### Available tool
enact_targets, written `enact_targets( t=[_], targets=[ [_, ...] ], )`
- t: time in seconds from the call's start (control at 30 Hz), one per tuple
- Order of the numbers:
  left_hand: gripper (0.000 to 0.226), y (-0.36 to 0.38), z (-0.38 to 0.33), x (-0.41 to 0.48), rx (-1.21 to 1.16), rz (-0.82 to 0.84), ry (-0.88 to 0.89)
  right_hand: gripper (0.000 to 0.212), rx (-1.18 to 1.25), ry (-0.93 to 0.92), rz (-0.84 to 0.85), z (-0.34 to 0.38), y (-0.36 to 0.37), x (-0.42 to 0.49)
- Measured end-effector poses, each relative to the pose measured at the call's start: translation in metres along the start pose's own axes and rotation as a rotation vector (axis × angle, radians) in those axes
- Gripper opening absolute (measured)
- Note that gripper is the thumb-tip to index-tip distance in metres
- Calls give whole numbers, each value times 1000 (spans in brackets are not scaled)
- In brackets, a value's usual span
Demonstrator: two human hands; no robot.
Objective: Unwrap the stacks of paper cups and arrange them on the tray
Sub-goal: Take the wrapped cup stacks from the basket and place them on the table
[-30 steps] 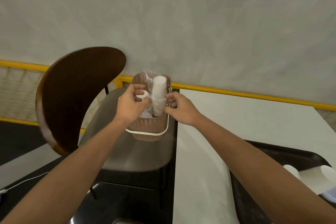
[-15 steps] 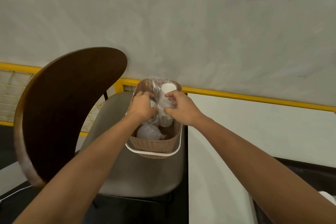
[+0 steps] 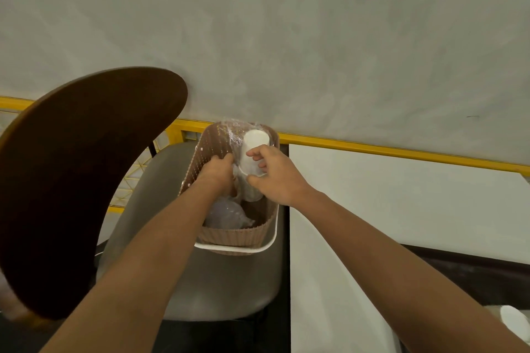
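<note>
cup stack (image 3: 253,152): in the basket, tipped toward its far wall, bare white top clear of the wrap (image 3: 233,137).
right hand (image 3: 275,178): thumb and fingers pinch the stack at mid-height.
left hand (image 3: 216,173): inside the basket beside the stack, fingers curled into the wrap. Reads as a grip, though the fingertips are partly hidden.
change: a second ago the stack stood upright with my right hand at its side. Now it leans and I pinch round it.
meaning: sleeve is coming off, I judge. Stack not free yet.
basket (image 3: 238,251): on the chair seat (image 3: 223,284), crumpled plastic (image 3: 226,215) at its bottom.
tray (image 3: 473,275): dark, on the tabletop (image 3: 401,209) to my right, well apart from the stack. White cup (image 3: 513,321) at the frame edge.
</note>
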State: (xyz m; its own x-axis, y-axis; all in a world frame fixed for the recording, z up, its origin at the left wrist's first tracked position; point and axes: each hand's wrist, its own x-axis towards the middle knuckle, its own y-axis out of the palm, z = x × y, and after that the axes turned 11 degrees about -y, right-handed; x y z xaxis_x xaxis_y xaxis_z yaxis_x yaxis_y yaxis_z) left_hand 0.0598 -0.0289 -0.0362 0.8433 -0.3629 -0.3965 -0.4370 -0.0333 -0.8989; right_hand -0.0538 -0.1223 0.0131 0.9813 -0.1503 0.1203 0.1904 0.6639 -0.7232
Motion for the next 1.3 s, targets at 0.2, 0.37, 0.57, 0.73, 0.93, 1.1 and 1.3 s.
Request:
enact_targets(
  t=[0.2, 0.37, 0.57, 0.73, 0.93, 1.1, 1.3],
  targets=[
    [67, -2, 1, -1, -5, -59, 28, 50, 13, 22, -11, -2, -1, 1],
    [58, -8, 2, -6, 5, -140, 35, 49, 4, 16, 1, -1, 1, 2],
    [58, -27, 6, -19, -44, -226, 70, 51, 21, 19, -16, 3, 7, 2],
    [74, -48, 15, -33, -131, -252, 91, 67, 8, 67, 23, 6, 5, 3],
    [83, -61, 27, -52, -231, -282, 118, 83, -17, 111, 152, 17, 10, 8],
    [74, -77, 36, -69, -271, -331, 137, 101, 19, 162, 192, 20, 20, 13],
    [65, -88, 49, -81, -395, -335, 155, 95, 343, 271, 89, 26, 18, 11]
  ],
)
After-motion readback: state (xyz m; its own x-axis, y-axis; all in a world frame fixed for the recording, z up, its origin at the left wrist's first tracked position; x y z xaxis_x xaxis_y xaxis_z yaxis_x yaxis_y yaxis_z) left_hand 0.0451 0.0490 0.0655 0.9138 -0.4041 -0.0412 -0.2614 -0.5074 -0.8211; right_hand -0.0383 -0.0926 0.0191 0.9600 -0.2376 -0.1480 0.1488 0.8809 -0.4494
